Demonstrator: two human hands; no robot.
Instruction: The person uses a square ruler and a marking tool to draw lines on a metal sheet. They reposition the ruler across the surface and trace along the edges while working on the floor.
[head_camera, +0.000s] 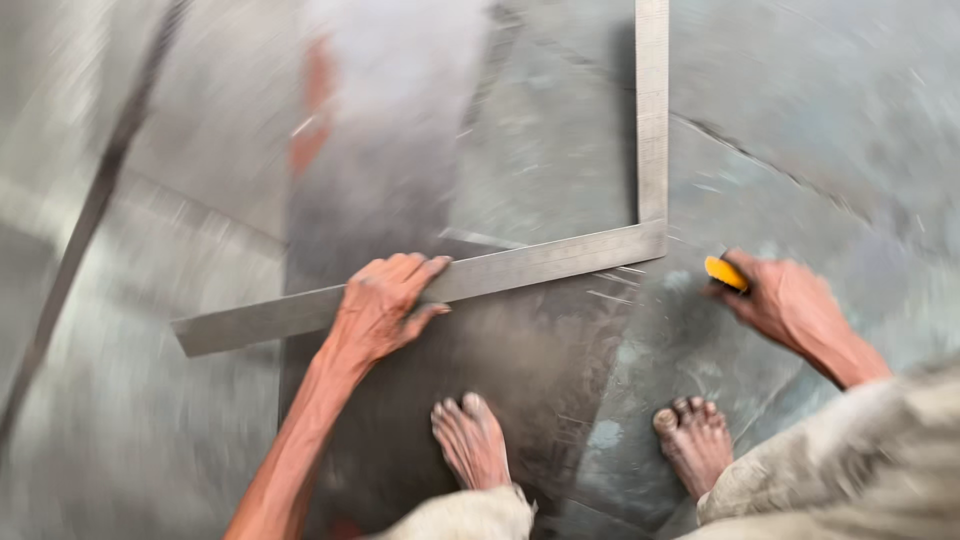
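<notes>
A large steel L-shaped square (520, 268) lies flat on a grey metal sheet (560, 160). Its long arm runs left to right and its other arm rises toward the top edge. My left hand (385, 300) presses down on the long arm, fingers spread over it. Just right of the square's corner, my right hand (785, 300) is closed around a small yellow tool (726, 272) whose tip meets the sheet. The picture is motion-blurred.
My two bare feet (470, 440) (695, 440) stand on the sheet at the bottom, between my arms. A thin dark rod (85, 220) slants across the floor at the left. A blurred pale and orange shape (320, 100) sits at the top.
</notes>
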